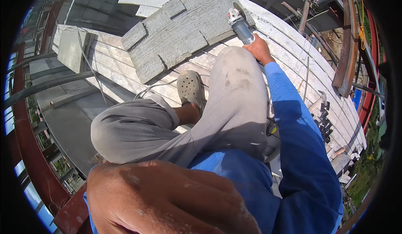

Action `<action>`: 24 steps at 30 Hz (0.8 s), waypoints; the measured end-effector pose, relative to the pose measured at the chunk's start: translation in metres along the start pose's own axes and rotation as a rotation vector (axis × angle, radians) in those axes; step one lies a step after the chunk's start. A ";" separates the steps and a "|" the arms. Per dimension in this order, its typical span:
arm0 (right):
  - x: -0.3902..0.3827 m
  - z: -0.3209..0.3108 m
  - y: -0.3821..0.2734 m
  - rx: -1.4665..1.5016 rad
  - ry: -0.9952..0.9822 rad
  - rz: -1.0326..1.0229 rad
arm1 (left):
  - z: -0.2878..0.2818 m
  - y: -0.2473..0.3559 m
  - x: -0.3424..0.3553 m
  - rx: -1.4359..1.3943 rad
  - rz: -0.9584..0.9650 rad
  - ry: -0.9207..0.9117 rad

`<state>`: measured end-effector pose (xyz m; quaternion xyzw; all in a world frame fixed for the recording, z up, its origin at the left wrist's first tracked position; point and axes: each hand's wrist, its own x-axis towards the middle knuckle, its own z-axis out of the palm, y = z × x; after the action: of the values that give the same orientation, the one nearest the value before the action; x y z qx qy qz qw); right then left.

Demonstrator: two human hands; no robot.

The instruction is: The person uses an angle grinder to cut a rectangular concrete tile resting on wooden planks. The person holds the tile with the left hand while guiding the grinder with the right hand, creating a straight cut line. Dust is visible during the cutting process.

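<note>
My right hand [258, 50] is closed round the rear of an angle grinder [241, 29], past my bent knee. The grinder's metal head and disc lie over the right end of a grey, wood-textured panel [180, 29] with stepped edges. Whether the disc touches the panel, or is spinning, I cannot make out. Very close and large at the lower edge is my left hand [167, 196], its back and knuckles showing. Its fingertips are hidden, so its grip is unclear.
White planks [201, 62] form the platform under the panel. A smaller grey board [71, 50] stands at the left, with a cable running past it. A hammer [322, 98], dark clips [324, 123] and a tape measure [272, 128] lie at the right. Pipes [50, 83] and red beams [37, 163] border the platform.
</note>
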<state>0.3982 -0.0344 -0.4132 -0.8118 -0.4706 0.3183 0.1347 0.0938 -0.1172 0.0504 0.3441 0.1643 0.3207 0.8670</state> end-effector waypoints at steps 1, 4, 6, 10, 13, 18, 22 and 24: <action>0.008 0.010 -0.014 0.020 -0.024 -0.044 | -0.026 0.008 0.010 0.082 -0.059 -0.198; -0.001 0.005 0.013 0.013 -0.008 0.026 | -0.105 0.044 0.032 0.830 -0.400 -0.315; -0.004 -0.002 0.014 -0.006 0.021 0.032 | -0.154 0.059 0.048 1.345 -0.543 -0.135; 0.018 0.001 -0.020 0.006 0.005 -0.006 | -0.254 0.075 0.036 1.802 -0.543 0.291; 0.018 -0.002 -0.020 0.019 0.007 0.016 | -0.274 0.090 0.029 1.604 -0.845 0.382; 0.022 -0.002 -0.016 -0.001 0.032 0.026 | -0.280 0.089 0.024 1.512 -0.799 0.435; 0.025 0.000 -0.017 0.002 0.035 0.030 | -0.285 0.093 0.022 1.488 -0.823 0.452; 0.025 0.000 -0.016 0.012 0.035 0.026 | -0.285 0.095 0.023 1.487 -0.815 0.448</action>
<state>0.3960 -0.0049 -0.4141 -0.8223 -0.4558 0.3088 0.1438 -0.0754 0.0915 -0.0866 0.6635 0.6073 -0.1440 0.4125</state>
